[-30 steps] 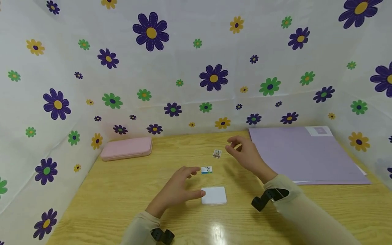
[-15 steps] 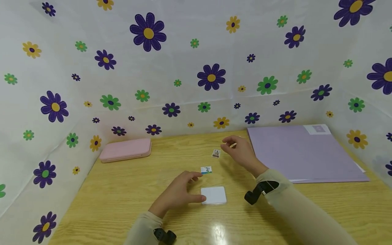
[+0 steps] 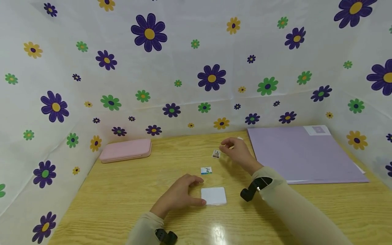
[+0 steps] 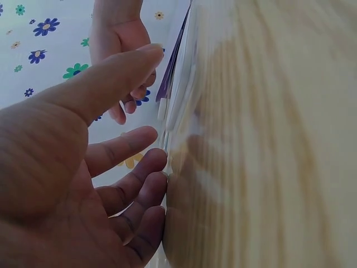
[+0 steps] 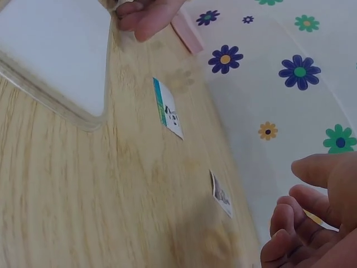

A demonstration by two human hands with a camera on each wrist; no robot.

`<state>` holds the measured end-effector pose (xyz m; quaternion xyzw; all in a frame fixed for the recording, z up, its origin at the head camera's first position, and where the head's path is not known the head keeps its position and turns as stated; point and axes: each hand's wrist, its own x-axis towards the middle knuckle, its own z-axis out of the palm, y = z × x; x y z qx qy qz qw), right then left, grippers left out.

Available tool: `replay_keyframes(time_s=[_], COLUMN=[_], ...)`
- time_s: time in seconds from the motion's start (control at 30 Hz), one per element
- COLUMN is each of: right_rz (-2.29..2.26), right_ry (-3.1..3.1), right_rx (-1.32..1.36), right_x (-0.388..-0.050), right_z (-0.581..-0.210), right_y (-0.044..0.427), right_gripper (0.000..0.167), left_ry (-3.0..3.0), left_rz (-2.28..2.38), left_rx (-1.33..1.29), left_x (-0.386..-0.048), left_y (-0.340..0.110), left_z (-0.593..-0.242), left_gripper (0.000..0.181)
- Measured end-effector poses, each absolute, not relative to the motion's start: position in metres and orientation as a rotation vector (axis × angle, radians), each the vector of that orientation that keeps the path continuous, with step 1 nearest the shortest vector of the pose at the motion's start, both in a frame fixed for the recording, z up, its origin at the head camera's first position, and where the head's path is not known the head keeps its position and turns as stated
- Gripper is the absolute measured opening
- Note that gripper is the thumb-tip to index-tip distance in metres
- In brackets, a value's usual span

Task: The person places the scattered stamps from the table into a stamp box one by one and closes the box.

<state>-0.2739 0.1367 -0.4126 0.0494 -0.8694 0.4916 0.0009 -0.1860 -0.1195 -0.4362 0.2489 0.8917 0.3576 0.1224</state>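
My left hand point(image 3: 183, 194) rests low over the table, fingers loosely bent and holding nothing. Its thumb tip is at the left edge of a flat white rectangular case with a clear rim point(image 3: 213, 196); I cannot tell whether they touch. Beyond the case lies a small sticker-like picture with a panda and a blue-green edge point(image 3: 206, 170). Farther back is a small greyish picture with a white border point(image 3: 216, 154), slightly curved in the right wrist view. My right hand point(image 3: 239, 154) hovers just right of it, fingers loosely curled, with thumb and fingertips apart in the right wrist view point(image 5: 312, 218).
A pink case point(image 3: 125, 150) lies at the back left. A large purple folder point(image 3: 303, 153) with papers under it covers the back right. A small white piece point(image 3: 240, 138) shows partly behind my right hand. Flowered cloth point(image 3: 183, 61) encloses the table's back and sides.
My right hand has shifted left, nearer the greyish picture. The left hand has drawn slightly back from the panda picture. The pictures and the white case stay where they were.
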Motion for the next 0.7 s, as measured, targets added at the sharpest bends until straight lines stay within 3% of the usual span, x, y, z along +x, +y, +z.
replay_keyframes(time_s=[0.7], right_rz=[1.425], right_ry=[-2.842], right_rx=[0.115], right_x=[-0.285], right_z=[-0.431], right_y=[0.129], right_gripper=[0.027], left_ry=[2.625], left_rz=[0.958], left_rx=[0.727], left_x=[-0.183], left_y=[-0.113], left_z=[-0.432], left_gripper=[0.057])
